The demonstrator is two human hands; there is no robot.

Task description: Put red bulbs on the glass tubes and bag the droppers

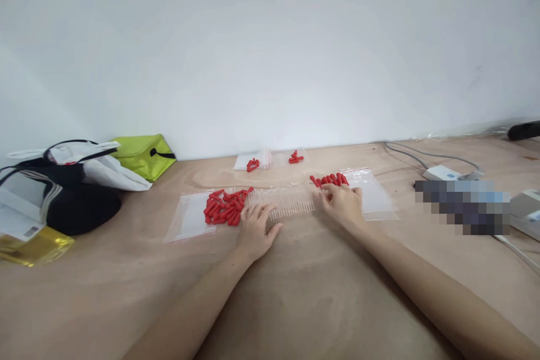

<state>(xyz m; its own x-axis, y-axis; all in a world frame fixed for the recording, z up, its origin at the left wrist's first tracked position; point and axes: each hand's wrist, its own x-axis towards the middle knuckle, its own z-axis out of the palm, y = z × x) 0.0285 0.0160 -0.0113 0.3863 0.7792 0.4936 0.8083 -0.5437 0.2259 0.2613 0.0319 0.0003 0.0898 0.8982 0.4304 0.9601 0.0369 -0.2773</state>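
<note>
A row of thin clear sticks point(291, 201) lies side by side on the wooden table. My left hand point(256, 230) rests at the row's left end with its fingers spread, beside a loose pile of red pieces point(221, 209). At the right end, my right hand point(343, 201) has its fingers pinched near the bottom of a slanting red piece point(314, 180); what lies between the fingertips is too small to make out. More red pieces point(335, 179) stand in a line just behind that hand. Flat clear bags lie on the left point(189, 216) and on the right point(375, 197).
Small bags with a few red pieces point(253, 165) lie near the wall. At the left are a green bag point(141, 154), a black cap point(80, 205) and a yellow package point(37, 247). A white adapter point(442, 174) with cables and a blurred item are at the right.
</note>
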